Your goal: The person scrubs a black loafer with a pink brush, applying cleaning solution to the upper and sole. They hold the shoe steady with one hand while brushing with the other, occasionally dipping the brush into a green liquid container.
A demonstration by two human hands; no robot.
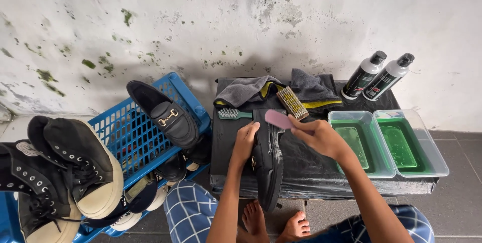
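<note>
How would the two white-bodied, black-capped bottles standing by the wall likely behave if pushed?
The two white-bodied, black-capped bottles are tall and narrow, so they would probably tip easily. Being round, they might then roll. They stand close together, so one could knock the other.

We see soft, even daylight, bright overall, no harsh glare. We note broad diffuse shadow on wall (211, 67) above black-covered table (321, 172). Faint sheen on green trays (386, 142) and white bottles (376, 74). We find centre sharp; wide-angle lens bends edges, stretching boots (55, 172) at left. No motion blur visible.
</note>
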